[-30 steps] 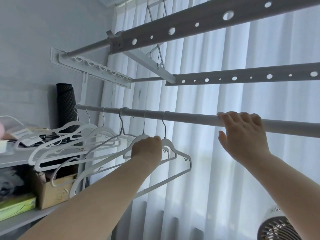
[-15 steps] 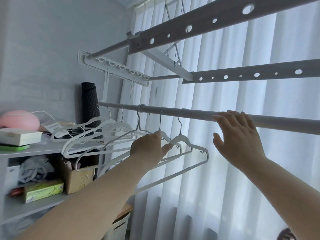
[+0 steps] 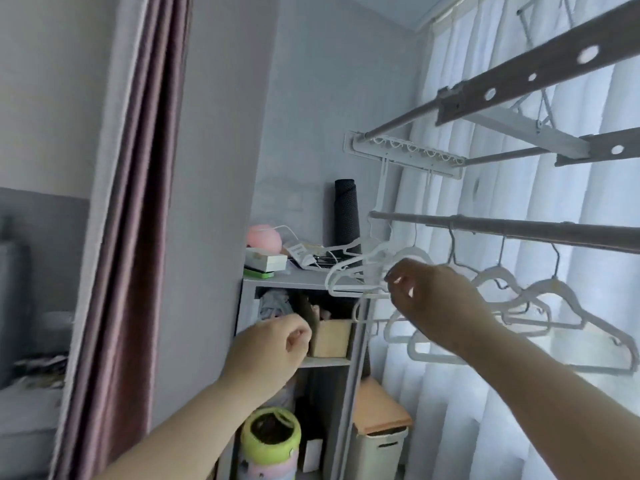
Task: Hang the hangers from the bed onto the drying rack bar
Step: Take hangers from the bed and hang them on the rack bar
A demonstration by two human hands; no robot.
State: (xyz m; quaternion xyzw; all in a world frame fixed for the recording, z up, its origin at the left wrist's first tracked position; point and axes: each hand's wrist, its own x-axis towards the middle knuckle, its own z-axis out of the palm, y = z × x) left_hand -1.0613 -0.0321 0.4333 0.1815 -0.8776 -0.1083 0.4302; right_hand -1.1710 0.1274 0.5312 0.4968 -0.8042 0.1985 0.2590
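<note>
Several white hangers (image 3: 554, 296) hang by their hooks from the drying rack bar (image 3: 519, 228), which runs across the right side of the view in front of a sheer white curtain (image 3: 571, 202). Some are bunched near the bar's left end and others are spaced further to the right.

The right hand (image 3: 440, 306) is raised below the bar, in front of the hangers near its left end. Its fingers (image 3: 398, 280) are loosely curled. The blur makes it impossible to tell whether they pinch a hanger or merely pass in front of one.

The left hand (image 3: 273, 344) is lower and to the left, well apart from the hangers. Its fingers are loosely curled with the thumb against them, and it holds nothing.

Above the bar, two perforated rails (image 3: 540, 77) of the rack reach out from the wall.

Behind the hands stands a shelf unit (image 3: 294, 280). On its top are a pink round object (image 3: 264, 239), a black roll (image 3: 346, 213) standing upright, and some small boxes and papers. A cardboard box (image 3: 330, 337) sits in a compartment below.

Near the floor are a green-rimmed container (image 3: 272, 431) and a white bin with an orange lid (image 3: 381, 407). A dark curtain (image 3: 138, 202) hangs at the left.
</note>
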